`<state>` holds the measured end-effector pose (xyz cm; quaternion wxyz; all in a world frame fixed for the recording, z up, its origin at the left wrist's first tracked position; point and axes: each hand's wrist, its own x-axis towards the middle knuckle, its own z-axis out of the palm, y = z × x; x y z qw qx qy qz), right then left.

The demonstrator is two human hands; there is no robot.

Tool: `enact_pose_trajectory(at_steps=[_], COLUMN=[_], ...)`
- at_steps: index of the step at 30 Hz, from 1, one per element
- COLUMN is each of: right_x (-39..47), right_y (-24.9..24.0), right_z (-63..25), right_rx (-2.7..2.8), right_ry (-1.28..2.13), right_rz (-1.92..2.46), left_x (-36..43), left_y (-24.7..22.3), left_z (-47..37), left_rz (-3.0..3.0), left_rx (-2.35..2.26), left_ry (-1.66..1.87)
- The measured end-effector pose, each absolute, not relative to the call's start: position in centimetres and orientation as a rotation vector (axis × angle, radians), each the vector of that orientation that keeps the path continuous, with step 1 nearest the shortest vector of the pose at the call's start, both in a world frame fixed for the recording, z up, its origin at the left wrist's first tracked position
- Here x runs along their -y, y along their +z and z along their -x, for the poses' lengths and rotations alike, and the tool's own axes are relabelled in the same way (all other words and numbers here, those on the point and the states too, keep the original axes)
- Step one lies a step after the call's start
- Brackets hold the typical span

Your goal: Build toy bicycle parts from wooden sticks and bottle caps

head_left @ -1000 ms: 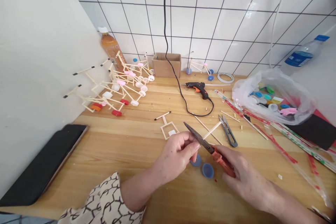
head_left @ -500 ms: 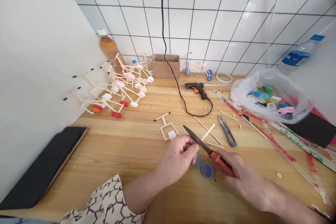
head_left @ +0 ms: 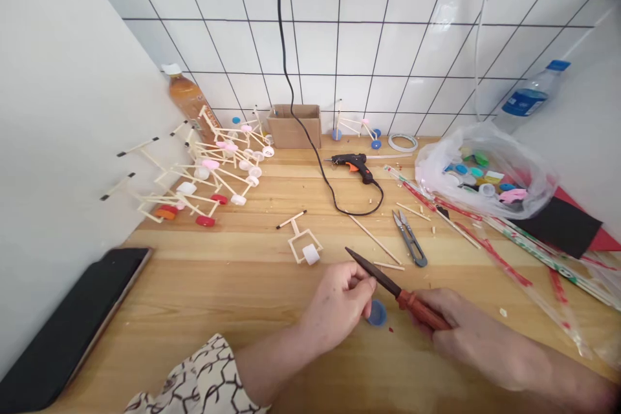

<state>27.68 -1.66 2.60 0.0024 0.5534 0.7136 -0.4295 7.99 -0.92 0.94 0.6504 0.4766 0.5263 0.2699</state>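
Note:
My right hand is closed around the red-orange handle of a knife with a dark, pointed blade. The blade slants up to the left, its side by the fingertips of my left hand. Thumb and fingers of that hand are pinched together; what they hold is hidden. A blue bottle cap lies on the table just below the blade, partly covered by my left fingers. Further off sits a small stick frame with a white cap at its corner.
Stick-and-cap models crowd the left. Around the middle are a glue gun, thread snips and loose sticks. A bag of caps and plastic wrappers lie right. A black tablet-like slab is at left.
The view has shifted, moving the table things leftward. The pale stick that stuck out beyond the blade no longer shows. One blue cap shows instead of two. Both hands stay close together.

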Motion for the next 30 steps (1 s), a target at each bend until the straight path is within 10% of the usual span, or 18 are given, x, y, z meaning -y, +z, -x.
enact_pose_trajectory(at_steps=[16, 30], right_x=[-2.3, -1.5], right_y=[5.2, 2.7], right_z=[-28.3, -28.2], right_rx=[-2.082, -2.295], right_ry=[-1.851, -1.797], right_rz=[-1.958, -1.870], left_x=[1.1, 0.7], left_y=[1.3, 1.1], left_z=[-7.2, -6.8], left_rz=[-1.528, -0.751], left_rx=[-1.207, -1.005], left_ry=[0.785, 0.981])
